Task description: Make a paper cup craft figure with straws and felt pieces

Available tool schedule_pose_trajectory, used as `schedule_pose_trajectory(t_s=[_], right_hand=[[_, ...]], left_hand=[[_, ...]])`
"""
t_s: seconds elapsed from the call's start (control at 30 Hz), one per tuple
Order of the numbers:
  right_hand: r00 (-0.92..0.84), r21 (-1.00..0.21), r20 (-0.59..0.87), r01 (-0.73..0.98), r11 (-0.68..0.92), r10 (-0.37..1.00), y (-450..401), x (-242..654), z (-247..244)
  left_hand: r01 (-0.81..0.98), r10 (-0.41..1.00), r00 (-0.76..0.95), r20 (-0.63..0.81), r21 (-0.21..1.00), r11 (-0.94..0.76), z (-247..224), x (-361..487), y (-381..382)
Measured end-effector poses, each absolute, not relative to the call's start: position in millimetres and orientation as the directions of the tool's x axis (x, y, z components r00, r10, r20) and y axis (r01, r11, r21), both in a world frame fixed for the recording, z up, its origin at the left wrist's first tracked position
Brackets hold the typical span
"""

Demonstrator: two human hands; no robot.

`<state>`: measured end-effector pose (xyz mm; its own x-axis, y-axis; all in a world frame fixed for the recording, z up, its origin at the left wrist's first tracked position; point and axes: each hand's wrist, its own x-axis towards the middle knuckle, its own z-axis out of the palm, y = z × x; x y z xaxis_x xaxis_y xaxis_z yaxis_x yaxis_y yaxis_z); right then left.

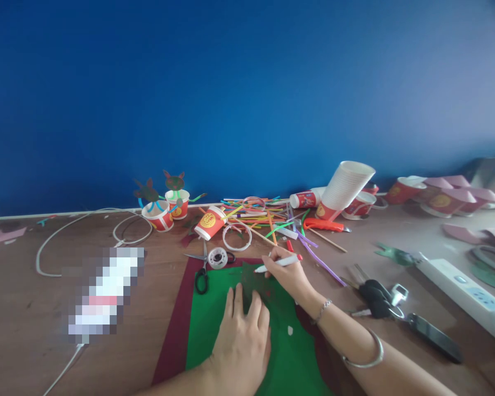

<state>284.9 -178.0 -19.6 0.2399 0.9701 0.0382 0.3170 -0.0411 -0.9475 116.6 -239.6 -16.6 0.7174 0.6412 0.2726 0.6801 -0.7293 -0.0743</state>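
- A craft corner indoors, against a deep blue wall (247, 82).
- A wooden table (33, 308) strewn with coloured straws (256, 215), paper cups (346, 187), scissors (202, 269) and green felt (214, 313).

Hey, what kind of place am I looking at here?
Probably a craft table at home or in a classroom: a heap of coloured plastic straws, red printed paper cups, black-handled scissors, and a green felt sheet under the hands.

One head-worn view, looking forward and slightly down across a wooden table (33, 308) toward a blue wall (247, 93). Close in: both forearms enter from bottom edge, green sheet (214, 324) directly below. Wall fills upper half; far clutter runs across mid-frame
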Motion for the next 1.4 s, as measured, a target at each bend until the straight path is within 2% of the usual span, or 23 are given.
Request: schedule_pose_trajectory(t_s=[0.13,0.3,0.5,1.4], right_hand=[[0.28,-0.973,0.066,0.23,0.0,0.958,-180,284,-13],[0.169,-0.955,0.127,0.286,0.075,0.977,-182,282,-13],[0.152,-0.934,0.047,0.357,-0.011,0.987,-180,279,-21],[0.113,-0.931,0.008,0.363,-0.034,0.994,-180,278,-24]], left_hand=[[0.7,0.661,0.699,0.272,-0.071,-0.711,-17,115,-240],[0.713,0.662,0.678,0.319,-0.066,-0.698,-24,116,-240],[0.7,0.634,0.682,0.363,-0.076,-0.71,-25,119,-238],[0.694,0.616,0.693,0.375,-0.118,-0.71,-22,120,-239]])
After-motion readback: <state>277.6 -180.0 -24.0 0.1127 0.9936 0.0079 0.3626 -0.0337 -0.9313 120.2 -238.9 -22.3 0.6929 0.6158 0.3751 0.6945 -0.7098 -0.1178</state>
